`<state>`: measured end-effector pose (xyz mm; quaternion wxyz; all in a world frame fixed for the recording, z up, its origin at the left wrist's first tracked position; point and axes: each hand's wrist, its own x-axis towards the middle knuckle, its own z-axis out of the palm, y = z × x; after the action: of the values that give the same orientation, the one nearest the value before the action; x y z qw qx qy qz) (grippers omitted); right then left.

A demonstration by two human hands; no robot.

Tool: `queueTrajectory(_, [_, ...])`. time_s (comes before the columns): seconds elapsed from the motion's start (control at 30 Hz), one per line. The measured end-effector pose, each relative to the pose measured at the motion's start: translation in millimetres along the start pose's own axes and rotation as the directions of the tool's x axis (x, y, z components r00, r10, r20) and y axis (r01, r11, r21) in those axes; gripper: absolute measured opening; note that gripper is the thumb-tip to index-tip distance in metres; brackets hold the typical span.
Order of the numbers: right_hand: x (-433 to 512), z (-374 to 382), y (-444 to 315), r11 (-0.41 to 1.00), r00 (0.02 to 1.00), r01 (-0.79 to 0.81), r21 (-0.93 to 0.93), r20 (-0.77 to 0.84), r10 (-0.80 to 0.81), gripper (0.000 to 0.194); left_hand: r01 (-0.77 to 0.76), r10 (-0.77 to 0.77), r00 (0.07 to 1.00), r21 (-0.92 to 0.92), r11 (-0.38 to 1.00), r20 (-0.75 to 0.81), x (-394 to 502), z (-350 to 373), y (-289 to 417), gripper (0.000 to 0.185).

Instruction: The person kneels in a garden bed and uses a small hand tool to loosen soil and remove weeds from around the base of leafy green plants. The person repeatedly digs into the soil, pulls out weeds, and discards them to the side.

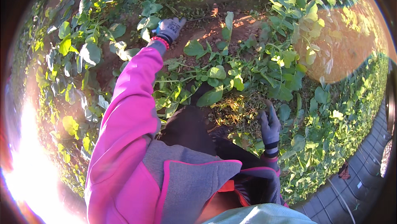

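Observation:
My left hand (170, 29), in a grey knit glove with a red bead bracelet at the wrist, reaches out over bare reddish soil. It is closed around a hand tool with a blue part at its grip. The tool's thin metal shaft (200, 18) points right to a small rust-coloured head (215, 10) at the soil. Nearer my body on the right, my right hand (270, 127), also gloved, has its fingers apart and holds nothing visible. Beside it lies a patch of small uprooted or dry weeds (245, 109). Broad-leaved green plants (217, 72) grow between the hands.
Leafy plants (90, 53) stand at the left and more low growth (338, 124) spreads at the right. Black sheeting with a grid pattern (335, 199) borders the plot at lower right. My dark-clad knee (186, 124) is close to the plants. Strong sun glare covers the lower left.

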<state>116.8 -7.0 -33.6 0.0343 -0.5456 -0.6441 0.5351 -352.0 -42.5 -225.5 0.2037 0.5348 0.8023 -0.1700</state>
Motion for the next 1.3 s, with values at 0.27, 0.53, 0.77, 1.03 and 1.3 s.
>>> queueTrajectory(0.27, [5.6,8.2,-1.7,1.000,0.999,0.019,0.005,-0.031,-0.019,0.048,0.110,-0.103,0.977,0.025,0.994,-0.189,18.1,-15.6,-18.4,0.046])
queueTrajectory(0.53, [11.5,15.3,5.5,0.999,0.999,-0.018,0.033,0.043,0.016,0.048,0.282,-0.284,0.945,-0.036,0.959,-0.160,0.8,-5.5,-81.5,0.042])
queueTrajectory(0.77, [7.1,13.3,13.6,1.000,0.998,-0.002,0.000,0.070,0.002,0.047,0.290,-0.290,0.957,0.024,0.957,0.017,-78.2,82.1,-126.4,0.038])
queueTrajectory(1.03, [9.8,26.6,13.9,1.000,0.998,0.008,-0.031,0.055,-0.006,0.046,0.176,-0.181,0.981,0.067,0.982,0.072,-137.0,65.2,-111.9,0.032])
queueTrajectory(1.3, [13.0,18.2,1.9,0.991,0.997,0.057,-0.120,-0.052,-0.064,0.044,0.027,-0.150,0.901,-0.292,0.956,-0.406,16.3,-5.9,-23.5,0.033])
